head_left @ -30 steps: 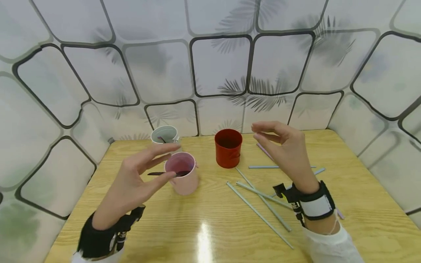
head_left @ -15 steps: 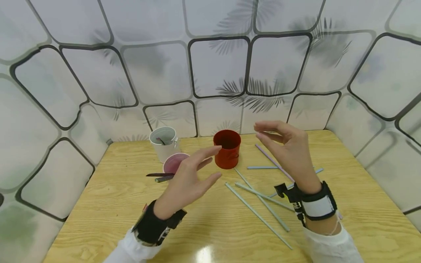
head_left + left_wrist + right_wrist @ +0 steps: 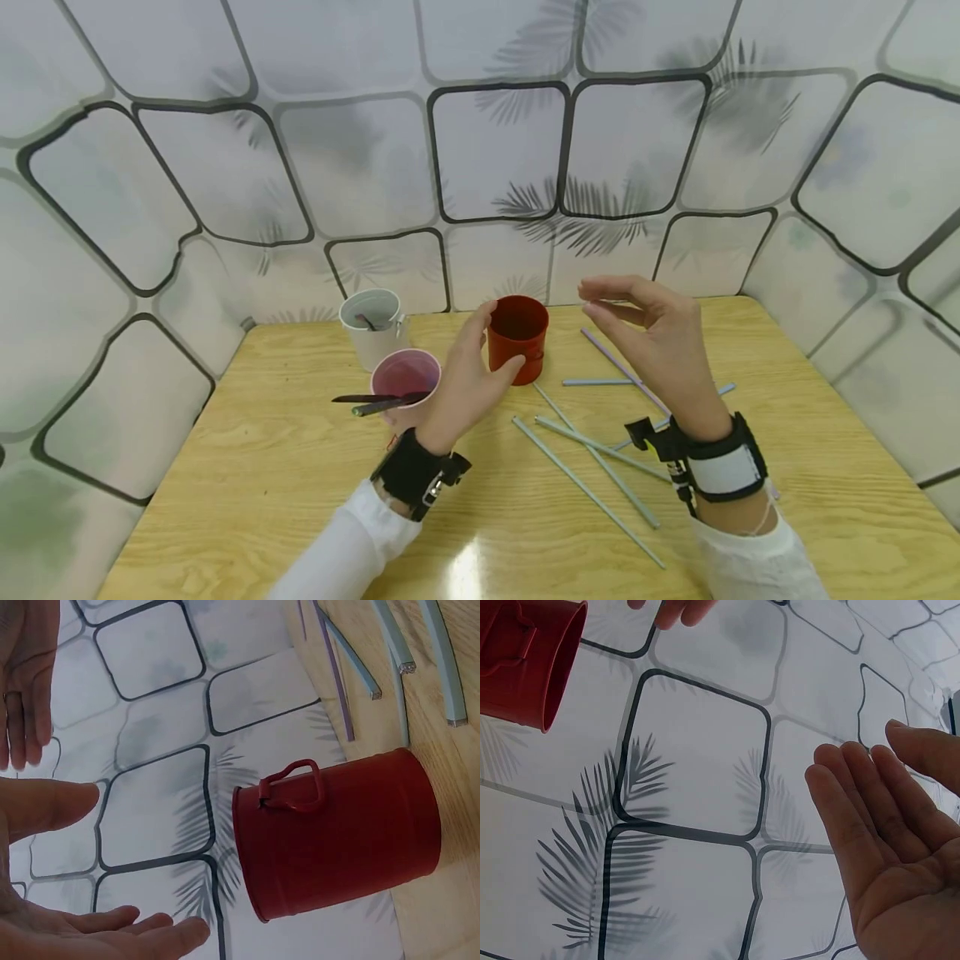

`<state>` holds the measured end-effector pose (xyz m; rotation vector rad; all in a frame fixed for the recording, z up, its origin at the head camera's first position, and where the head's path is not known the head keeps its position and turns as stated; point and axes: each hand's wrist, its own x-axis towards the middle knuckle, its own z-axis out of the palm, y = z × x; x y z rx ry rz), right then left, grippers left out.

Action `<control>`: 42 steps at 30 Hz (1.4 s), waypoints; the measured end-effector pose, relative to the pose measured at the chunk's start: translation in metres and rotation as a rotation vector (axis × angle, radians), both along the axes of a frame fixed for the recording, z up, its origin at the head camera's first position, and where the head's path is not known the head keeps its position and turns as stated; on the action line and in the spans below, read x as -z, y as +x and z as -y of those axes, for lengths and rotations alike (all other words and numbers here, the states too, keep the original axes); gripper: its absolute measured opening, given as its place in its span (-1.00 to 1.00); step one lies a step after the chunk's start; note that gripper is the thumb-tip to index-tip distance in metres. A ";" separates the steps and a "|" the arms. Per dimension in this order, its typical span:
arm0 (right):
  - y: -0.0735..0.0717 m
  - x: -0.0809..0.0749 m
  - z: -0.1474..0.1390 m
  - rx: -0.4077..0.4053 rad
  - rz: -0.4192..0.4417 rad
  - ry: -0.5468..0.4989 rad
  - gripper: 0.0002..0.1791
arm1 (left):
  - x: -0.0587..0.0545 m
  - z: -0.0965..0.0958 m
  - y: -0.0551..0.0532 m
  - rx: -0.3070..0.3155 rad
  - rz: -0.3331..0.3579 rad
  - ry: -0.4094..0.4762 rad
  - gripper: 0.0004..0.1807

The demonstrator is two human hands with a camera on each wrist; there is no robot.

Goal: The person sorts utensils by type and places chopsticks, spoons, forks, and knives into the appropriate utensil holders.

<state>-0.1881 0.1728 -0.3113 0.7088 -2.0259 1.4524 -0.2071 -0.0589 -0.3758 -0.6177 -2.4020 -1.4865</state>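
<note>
Left hand (image 3: pixel 463 379): spread wide near red cylindrical metal-looking bucket (image 3: pixel 337 836), empty.
Right hand (image 3: pixel 654 343): relaxed, empty.
Bucket grip: should wrap both sides evenly.

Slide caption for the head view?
Empty left hand near red bucket, empty right hand raised; pink bucket, white bucket and loose sticks on wooden table.

pale backdrop (image 3: pixel 360 158) with dark-edged shapes (image 3: pixel 497 179) and grey fronds (image 3: pixel 611 206) behind the wooden table (image 3: pixel 247 450)
</note>
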 end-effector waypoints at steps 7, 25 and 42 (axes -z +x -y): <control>0.000 0.000 -0.001 0.012 0.000 0.008 -0.72 | 0.010 -0.014 -0.013 -0.075 0.024 0.043 -0.08; -0.003 0.001 0.002 0.019 0.013 0.020 -0.72 | 0.045 -0.026 -0.040 -0.134 0.142 0.123 0.00; -0.004 0.003 0.002 0.000 -0.018 0.007 -0.70 | 0.064 -0.016 -0.058 -0.048 0.234 0.233 -0.05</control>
